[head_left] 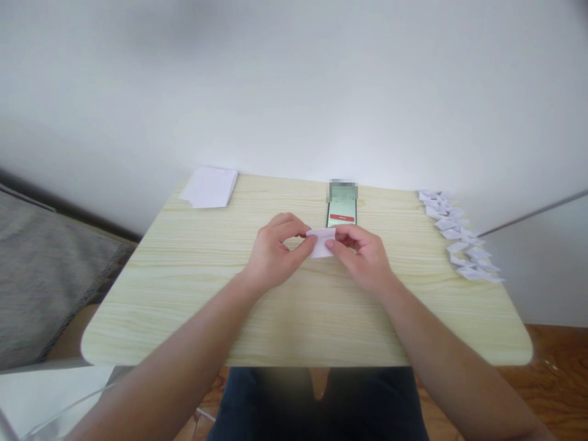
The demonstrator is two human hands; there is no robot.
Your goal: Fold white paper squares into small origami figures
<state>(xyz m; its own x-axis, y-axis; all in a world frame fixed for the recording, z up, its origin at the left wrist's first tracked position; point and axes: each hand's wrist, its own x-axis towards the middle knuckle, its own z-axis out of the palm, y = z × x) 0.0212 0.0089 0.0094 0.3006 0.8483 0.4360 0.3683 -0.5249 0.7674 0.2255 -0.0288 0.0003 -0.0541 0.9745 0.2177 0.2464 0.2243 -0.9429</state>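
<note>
A small piece of white paper (323,240) is held up over the middle of the table, pinched from both sides. My left hand (281,250) grips its left edge between thumb and fingers. On the opposite edge, my right hand (364,252) is closed with its thumb pressed on the front of the paper. Whatever folds lie on the far side are hidden. Just beyond the paper, a phone (342,208) lies on the table with its screen lit and a red bar near the bottom.
At the back left of the pale wooden table (184,294) lies a stack of white paper sheets (212,187). Several folded white paper shapes (452,229) line the right side. A white wall (294,92) rises behind the table. Grey fabric (50,275) is at far left.
</note>
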